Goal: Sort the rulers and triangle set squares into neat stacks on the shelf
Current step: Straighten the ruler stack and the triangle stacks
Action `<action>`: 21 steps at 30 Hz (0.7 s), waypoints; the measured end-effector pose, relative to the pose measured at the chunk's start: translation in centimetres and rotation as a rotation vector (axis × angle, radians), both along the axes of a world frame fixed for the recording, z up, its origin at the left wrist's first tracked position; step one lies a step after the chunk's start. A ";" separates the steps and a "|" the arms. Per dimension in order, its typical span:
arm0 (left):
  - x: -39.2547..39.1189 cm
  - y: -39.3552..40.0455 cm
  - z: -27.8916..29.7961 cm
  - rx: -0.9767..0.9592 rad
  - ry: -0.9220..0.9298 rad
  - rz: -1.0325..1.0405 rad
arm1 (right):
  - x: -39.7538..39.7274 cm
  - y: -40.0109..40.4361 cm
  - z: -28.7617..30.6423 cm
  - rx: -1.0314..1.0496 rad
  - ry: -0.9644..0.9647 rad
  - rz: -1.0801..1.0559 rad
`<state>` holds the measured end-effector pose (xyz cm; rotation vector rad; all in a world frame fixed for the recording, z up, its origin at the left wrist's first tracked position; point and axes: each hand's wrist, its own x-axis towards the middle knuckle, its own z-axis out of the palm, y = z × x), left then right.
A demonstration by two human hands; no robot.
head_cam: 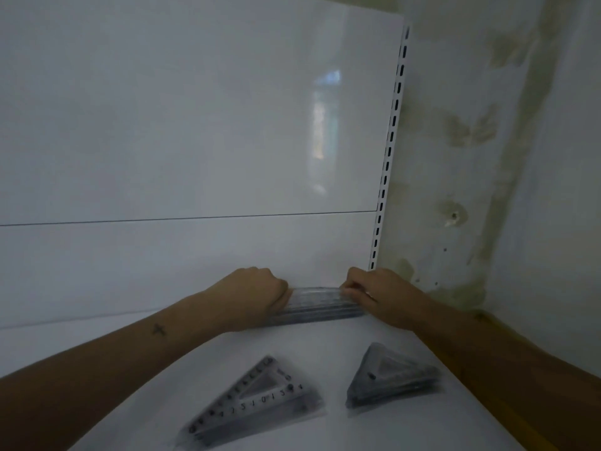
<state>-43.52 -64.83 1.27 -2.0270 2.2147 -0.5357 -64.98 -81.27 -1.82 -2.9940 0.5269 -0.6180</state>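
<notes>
Both hands, the left hand (pixel 257 296) and right hand (pixel 370 296), grip the ends of the ruler stack (pixel 320 304) with curled fingers and should square its edges against the far shelf (pixel 328 431) wall.

Both ends of the stack of rulers (pixel 320 304) are lying hidden inside the two hands, the left hand (pixel 257 296) covering one end and the right hand (pixel 367 294) the other, so each grip's fingertips are staying out of sight. Motion blur is smearing the rulers' markings beyond reading. The near-right stack of set squares (pixel 390 380) is blurring too, its piece count impossible to tell. The near-left set squares (pixel 257 403) are showing only some legible digits. Both forearms are running off the picture's lower edges.
</notes>
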 end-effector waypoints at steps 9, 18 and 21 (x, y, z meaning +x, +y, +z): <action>0.4 0.6 -2.3 -0.079 0.013 0.032 | -0.6 1.3 -0.7 -0.164 -0.047 0.024; 0.3 0.8 -2.0 0.076 0.324 0.004 | -0.5 2.9 0.2 -0.031 0.018 0.070; 0.4 0.8 -3.0 0.089 0.214 0.023 | -0.6 2.8 -0.7 -0.033 0.046 0.020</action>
